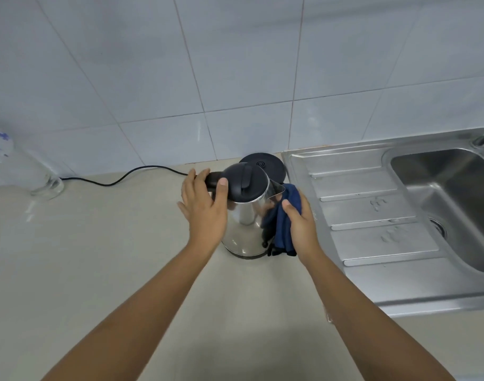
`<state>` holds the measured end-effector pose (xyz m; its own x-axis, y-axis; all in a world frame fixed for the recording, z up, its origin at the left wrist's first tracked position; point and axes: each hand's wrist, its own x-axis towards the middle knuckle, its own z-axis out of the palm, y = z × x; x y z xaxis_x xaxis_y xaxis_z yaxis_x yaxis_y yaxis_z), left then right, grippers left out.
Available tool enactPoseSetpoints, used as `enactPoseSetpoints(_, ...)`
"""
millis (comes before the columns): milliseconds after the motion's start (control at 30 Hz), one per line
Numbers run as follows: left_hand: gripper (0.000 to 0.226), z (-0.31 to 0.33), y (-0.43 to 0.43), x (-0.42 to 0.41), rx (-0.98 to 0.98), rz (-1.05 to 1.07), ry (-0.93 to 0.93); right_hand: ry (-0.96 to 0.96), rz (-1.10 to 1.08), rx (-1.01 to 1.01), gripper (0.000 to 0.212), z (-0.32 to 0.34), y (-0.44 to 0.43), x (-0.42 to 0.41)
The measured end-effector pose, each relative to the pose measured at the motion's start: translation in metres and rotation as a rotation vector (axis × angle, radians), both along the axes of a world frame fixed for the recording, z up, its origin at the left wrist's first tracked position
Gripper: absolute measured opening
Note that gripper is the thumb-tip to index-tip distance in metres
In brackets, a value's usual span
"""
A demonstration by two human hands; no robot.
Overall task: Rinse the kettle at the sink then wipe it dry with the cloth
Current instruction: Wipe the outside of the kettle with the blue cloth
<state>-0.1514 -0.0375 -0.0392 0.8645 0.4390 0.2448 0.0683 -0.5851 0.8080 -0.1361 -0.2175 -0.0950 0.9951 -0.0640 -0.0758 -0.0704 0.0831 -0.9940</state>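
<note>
Right hand point(299, 226) closed on dark blue cloth point(283, 215), pressing it to spout side of stainless-steel kettle with black lid point(245, 215). Left hand point(205, 207) grips black handle. Kettle upright on beige counter point(98, 257) beside steel sink point(372, 210). Rinse apparently done; drying underway.

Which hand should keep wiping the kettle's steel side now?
Probably the right hand: it presses the blue cloth against the kettle. The left hand grips the handle, steadying it.
</note>
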Motion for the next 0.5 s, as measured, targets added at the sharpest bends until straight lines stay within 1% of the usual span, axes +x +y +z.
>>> enactPoseSetpoints(100,0.044,0.003,-0.006,0.002,-0.056,-0.014,-0.048,-0.011,0.062,-0.032,0.035,0.001,-0.006,0.005)
enactPoseSetpoints(167,0.045,0.005,-0.006,0.006,-0.003,-0.017,-0.080,-0.023,0.067,-0.080,0.028,-0.001,-0.004,0.000)
enactPoseSetpoints(200,0.049,0.005,-0.007,0.007,0.042,-0.011,-0.088,-0.024,0.048,-0.126,0.029,-0.007,0.000,-0.006)
enactPoseSetpoints(300,0.060,0.003,-0.009,0.009,0.133,0.030,-0.106,0.042,-0.042,-0.277,0.053,-0.022,0.026,-0.051)
enactPoseSetpoints(367,0.060,0.001,-0.010,0.009,0.133,0.027,-0.108,-0.048,-0.046,-0.371,0.062,-0.022,0.044,-0.076)
enactPoseSetpoints(500,0.057,-0.002,-0.008,0.010,0.108,0.011,-0.116,-0.342,-0.115,-0.614,0.059,-0.006,0.048,-0.071)
